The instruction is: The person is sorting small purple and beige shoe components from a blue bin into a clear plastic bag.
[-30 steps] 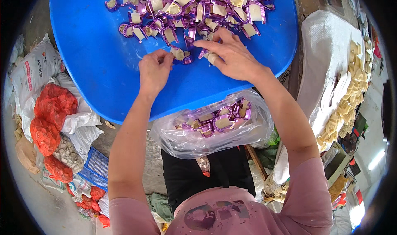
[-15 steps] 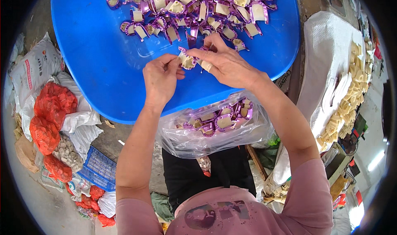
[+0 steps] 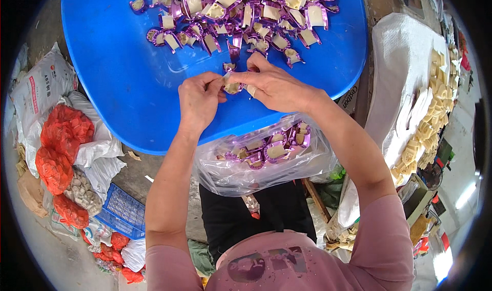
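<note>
Pinching a piece, your left hand is now meeting your right hand, whose grip is unclear, for joint handling

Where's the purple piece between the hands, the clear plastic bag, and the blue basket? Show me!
Purple piece [image 3: 233,88]: head view, on its pale inside.
Clear plastic bag [image 3: 225,181]: head view, on its near wall.
Blue basket [image 3: 122,207]: head view, on its mesh.
</note>
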Motion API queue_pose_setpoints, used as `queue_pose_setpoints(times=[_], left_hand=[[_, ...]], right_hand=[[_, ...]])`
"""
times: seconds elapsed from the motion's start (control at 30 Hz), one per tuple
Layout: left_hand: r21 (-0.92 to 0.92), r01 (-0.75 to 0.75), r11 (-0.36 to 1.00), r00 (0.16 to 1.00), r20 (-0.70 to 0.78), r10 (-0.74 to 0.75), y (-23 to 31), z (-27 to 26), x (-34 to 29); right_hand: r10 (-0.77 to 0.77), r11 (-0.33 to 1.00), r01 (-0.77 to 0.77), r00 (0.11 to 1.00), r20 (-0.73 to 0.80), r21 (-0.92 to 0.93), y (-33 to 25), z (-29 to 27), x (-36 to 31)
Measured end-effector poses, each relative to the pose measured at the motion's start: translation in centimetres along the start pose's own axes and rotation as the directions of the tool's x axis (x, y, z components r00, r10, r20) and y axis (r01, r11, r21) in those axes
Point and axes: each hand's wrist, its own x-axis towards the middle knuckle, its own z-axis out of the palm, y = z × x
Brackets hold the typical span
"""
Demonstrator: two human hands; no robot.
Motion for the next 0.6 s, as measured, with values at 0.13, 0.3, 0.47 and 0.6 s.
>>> queue_pose_setpoints(times=[0.13, 0.3, 0.47, 0.6], left_hand=[[0.132, -0.086, 0.988, 0.996, 0.008, 0.085, 0.6, 0.1, -0.2], [0.180, -0.113, 0.977, 0.994, 0.010, 0.113, 0.8, -0.9, -0.3], [0.168, -0.060, 0.984, 0.998, -0.001, 0.061, 1.8, -1.6, -1.4], [0.222, -0.339, 0.914, 0.933, 0.206, 0.296, 3.9, -3.2, -6.9]], right_hand=[[-0.002, 0.969, 0.005, 1.000, -0.016, 0.249, 0.7, -0.6, 0.0], [0.163, 0.863, -0.077, 0.978, -0.132, 0.500, 1.0, -1.2, -0.6], [0.190, 0.867, -0.069, 0.961, -0.200, 0.493, -1.0, -2.6, -3.2], [-0.116, 0.918, 0.199, 0.962, -0.248, 0.343, -3.2, -1.5, -9.1]])
